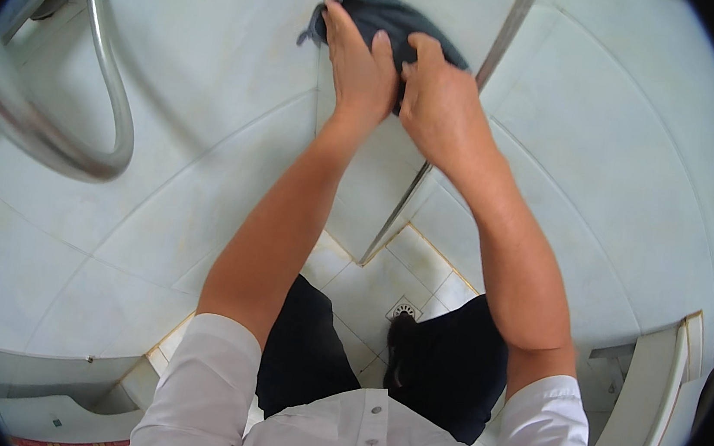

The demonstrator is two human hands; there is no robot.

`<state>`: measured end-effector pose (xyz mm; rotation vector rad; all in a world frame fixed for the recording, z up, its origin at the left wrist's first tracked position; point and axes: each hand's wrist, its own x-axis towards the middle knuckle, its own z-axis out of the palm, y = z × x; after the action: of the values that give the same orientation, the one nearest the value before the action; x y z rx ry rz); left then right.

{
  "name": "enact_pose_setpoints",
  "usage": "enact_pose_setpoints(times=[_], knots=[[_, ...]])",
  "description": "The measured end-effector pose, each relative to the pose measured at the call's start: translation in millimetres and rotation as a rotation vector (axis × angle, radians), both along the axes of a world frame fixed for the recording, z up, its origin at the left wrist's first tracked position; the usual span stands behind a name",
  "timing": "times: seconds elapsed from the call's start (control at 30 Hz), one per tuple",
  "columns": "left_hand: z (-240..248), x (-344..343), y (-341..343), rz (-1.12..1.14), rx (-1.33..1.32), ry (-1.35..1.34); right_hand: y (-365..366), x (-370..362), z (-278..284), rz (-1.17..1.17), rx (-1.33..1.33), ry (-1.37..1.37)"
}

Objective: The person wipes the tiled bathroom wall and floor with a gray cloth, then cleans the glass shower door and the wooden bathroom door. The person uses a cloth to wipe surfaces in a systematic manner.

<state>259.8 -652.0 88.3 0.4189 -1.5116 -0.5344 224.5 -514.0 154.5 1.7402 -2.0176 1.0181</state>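
A dark grey-blue cloth [379, 12] is bunched up against the white tiled wall at the top middle. My left hand [361, 71] holds its left part, with the fingers reaching up along the cloth and the thumb raised beside them. From the right, my right hand [441, 97] grips the cloth with bent fingers, close to a metal strip [510, 26] that runs down the wall. Folds of the cloth hide some fingertips, and part of it hangs below between the two hands.
A curved metal pipe [123, 133] and a fitting stand out from the wall at the left. Below, a round drain [404, 310] sits in the tiled floor by my shoe. White fixtures edge the lower left and lower right.
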Motion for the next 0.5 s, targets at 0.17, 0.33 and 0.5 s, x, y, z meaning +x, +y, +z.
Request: enact_pose_setpoints(times=[0.17, 0.33, 0.5], knots=[[-72.8, 1.9, 7.7, 0.098, 0.088, -0.226, 3.8, 5.5, -51.0, 0.048, 0.117, -0.128], [-154.6, 8.0, 22.8, -0.012, 0.257, -0.206, 12.8, 10.5, -113.4, 0.064, 0.306, -0.160], [-249.0, 8.2, 35.0, -0.024, 0.323, -0.215, 9.9, 6.9, -176.2, 0.095, 0.608, -0.260]])
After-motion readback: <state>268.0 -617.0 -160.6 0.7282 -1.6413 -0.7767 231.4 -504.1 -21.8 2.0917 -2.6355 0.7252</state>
